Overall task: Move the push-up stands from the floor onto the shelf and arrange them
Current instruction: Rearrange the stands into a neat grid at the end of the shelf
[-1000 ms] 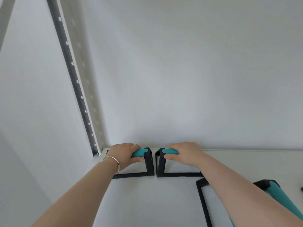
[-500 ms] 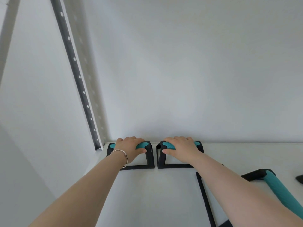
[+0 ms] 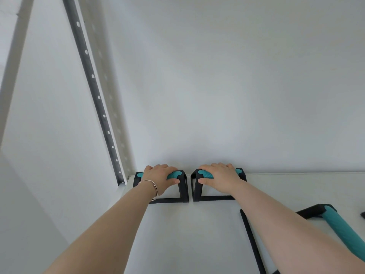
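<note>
Your left hand [image 3: 161, 176] and right hand [image 3: 219, 176] each hold one push-up stand [image 3: 182, 186]; press both level against the shelf [image 3: 187, 234] back, lower centre.

3 push-up stands: left stand [image 3: 182, 189], middle stand [image 3: 195, 189], near stand [image 3: 339, 226], plus a dark bit [image 3: 362, 214] at right edge, unclear. 2 hands: left hand [image 3: 161, 177], right hand [image 3: 221, 177]. 1 bracelet [image 3: 153, 186]. 1 shelf [image 3: 177, 234]. 1 slotted rail [image 3: 94, 91].

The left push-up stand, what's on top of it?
The left hand grips the left push-up stand by its teal handle, hiding the handle's middle.
</note>
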`<state>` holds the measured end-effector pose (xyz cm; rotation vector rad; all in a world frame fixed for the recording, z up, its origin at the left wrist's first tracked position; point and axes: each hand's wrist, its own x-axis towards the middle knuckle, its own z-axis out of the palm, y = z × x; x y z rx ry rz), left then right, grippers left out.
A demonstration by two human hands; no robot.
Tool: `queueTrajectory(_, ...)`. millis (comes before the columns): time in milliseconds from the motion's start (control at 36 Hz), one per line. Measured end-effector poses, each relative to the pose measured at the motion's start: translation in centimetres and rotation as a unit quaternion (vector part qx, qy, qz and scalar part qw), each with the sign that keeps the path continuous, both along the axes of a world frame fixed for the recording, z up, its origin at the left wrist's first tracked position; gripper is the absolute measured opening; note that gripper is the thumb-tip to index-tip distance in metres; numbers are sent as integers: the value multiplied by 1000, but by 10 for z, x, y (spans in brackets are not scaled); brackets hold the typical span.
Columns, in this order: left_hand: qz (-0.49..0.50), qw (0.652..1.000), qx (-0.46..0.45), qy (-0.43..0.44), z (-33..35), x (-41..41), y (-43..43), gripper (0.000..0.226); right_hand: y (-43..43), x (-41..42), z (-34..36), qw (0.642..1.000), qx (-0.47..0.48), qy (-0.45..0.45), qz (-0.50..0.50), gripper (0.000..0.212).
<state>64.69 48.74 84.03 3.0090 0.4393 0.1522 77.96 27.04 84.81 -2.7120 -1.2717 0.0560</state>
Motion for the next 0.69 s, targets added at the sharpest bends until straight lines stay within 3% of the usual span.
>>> queueTrajectory(694,-19,1000,20,7,0,7,4,42,1,5,-4,1000,8,-1,-2,54)
